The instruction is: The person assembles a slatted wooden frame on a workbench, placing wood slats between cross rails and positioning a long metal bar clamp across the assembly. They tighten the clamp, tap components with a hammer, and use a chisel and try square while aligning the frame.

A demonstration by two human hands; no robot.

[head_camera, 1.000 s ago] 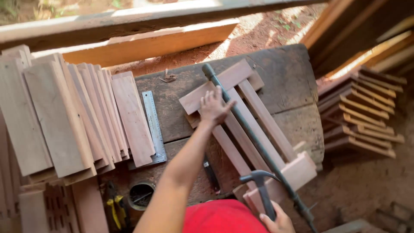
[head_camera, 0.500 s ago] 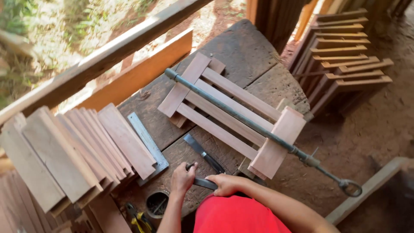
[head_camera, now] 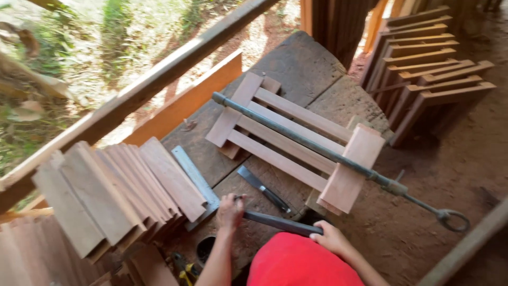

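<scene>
My left hand (head_camera: 229,211) and right hand (head_camera: 329,237) each grip 1 end of the dark hammer (head_camera: 280,223), low over the workbench (head_camera: 312,63), near the chisel (head_camera: 263,187) and clamped slat frame (head_camera: 288,140).

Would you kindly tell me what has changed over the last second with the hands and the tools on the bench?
The left hand left the slatted frame and came back to the hammer's head end; the right hand kept the handle, and the hammer now lies flat across the bench. The frame, the long clamp, the chisel and the board stack stayed put.
</scene>
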